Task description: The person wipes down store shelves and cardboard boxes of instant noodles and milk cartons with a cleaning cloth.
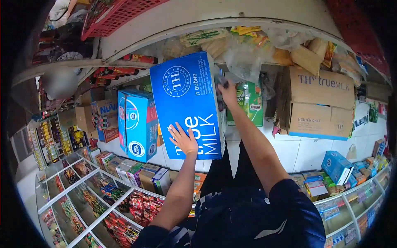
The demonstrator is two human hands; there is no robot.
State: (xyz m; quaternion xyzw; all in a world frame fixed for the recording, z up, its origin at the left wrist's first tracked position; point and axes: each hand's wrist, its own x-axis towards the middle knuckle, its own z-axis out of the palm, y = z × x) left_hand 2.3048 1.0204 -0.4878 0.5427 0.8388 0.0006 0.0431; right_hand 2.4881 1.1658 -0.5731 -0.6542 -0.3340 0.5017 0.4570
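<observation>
A large blue TH true Milk carton (188, 103) stands tilted in front of me. My left hand (182, 139) lies on its blue face near the lower edge, fingers spread flat. Beside the carton's right edge, my right hand (227, 91) has its fingers curled around something small and dark that is too blurred to name. Just right of that hand is a green Milo carton (250, 108). A light blue Dutch Lady carton (138, 124) stands left of the large carton.
A brown TH true Milk carton (320, 103) stands at the right. Plastic bags (246, 56) fill the shelf above. Glass display compartments with packets (142, 206) curve along the lower left, and a light blue box (337, 167) sits at lower right. A red basket (120, 14) hangs overhead.
</observation>
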